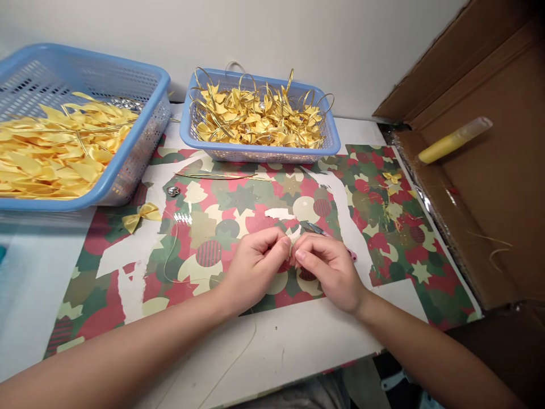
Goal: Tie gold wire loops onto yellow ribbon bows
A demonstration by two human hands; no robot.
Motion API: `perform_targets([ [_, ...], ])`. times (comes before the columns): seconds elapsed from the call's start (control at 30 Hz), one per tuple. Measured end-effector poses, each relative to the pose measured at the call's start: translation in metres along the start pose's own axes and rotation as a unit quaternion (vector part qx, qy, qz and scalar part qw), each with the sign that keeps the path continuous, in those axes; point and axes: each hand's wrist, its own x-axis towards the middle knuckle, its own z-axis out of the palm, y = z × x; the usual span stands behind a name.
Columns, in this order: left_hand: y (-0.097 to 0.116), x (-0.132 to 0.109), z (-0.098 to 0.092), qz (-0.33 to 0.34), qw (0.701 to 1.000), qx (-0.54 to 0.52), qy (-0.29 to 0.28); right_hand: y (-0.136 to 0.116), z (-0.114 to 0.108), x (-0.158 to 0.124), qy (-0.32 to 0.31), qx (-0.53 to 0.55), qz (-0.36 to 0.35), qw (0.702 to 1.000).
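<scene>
My left hand (255, 264) and my right hand (330, 267) meet over the patterned paper (213, 227), fingertips pinched together on a small pale item I cannot make out. A thin gold cord (170, 255) loops on the paper to the left of my left hand. Small scissors (317, 229) with a pink handle lie just behind my right hand. A finished yellow ribbon bow (142, 216) lies at the left on the paper, and a small silver bell (172, 191) sits behind it.
A large blue basket (140, 142) at the left holds yellow ribbon pieces. A smaller blue basket (259, 152) at the back holds bows with gold loops. An open cardboard box (489, 187) with a yellow tube (453, 141) stands at the right.
</scene>
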Motion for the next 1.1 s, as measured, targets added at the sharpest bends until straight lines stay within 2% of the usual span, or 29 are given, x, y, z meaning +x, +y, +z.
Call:
perform_targets([
  [0.37, -0.0004, 0.0012, -0.0031, -0.027, 0.998, -0.043, -0.022, 0.0006, -0.0001, 0.0001, -0.001, 0.008, -0.005, 1.000],
  [0.6, 0.0007, 0.0000, -0.0015, -0.016, 0.999, -0.032, 0.002, 0.0004, -0.0009, 0.0003, 0.007, 0.004, -0.009, 1.000],
  [1.1, 0.0008, 0.0000, -0.0010, 0.009, 1.000, 0.009, 0.016, 0.0002, -0.0005, -0.0001, 0.007, 0.004, -0.011, 1.000],
])
